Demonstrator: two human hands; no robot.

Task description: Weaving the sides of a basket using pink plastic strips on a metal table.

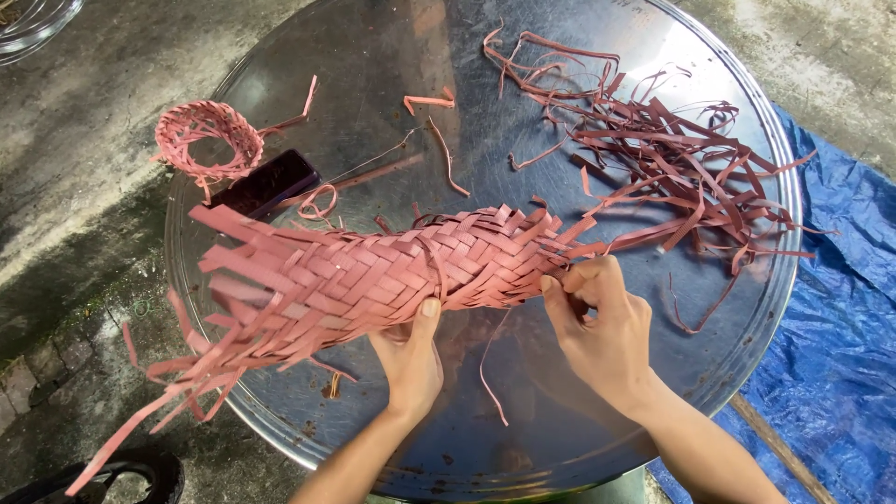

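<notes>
Soft, even daylight lit the scene brightly, and the round metal surface (pixel 392 56) threw back a dull, smeared glare near its far edge with no hard highlights. Shadows under the strips were faint and short. Focus held sharp at the centre, while loose strip ends (pixel 224 289) by the surface's left edge were motion-blurred.

On the round desk (pixel 373 56) the woven tube (pixel 373 275) lies crosswise at the near middle, a coil of strips (pixel 207 138) and a phone (pixel 266 184) behind its left end, loose strips (pixel 672 159) heaped behind its right end.
</notes>
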